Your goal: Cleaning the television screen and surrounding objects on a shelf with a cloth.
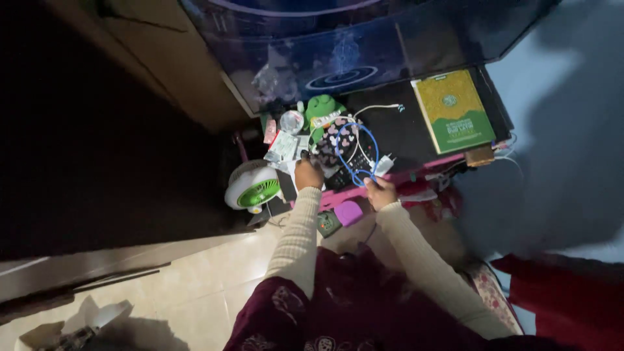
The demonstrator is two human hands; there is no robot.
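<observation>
A dim room: a dark tabletop [416,130] runs across the upper centre of the frame, cluttered at its left end. The blue cable [354,153] loops just above the right hand [380,193], which pinches its lower end; its long axis runs up-frame, away from the person. The left hand [307,174] is curled on the clutter beside it; what it holds I cannot tell. A green rectangular book [454,110] lies upper right, a small white-and-green fan [253,186] at left, small packets [283,144] above the left hand.

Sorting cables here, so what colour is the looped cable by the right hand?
Blue: the thin looped cable shows best in the head view, above the right hand.
</observation>
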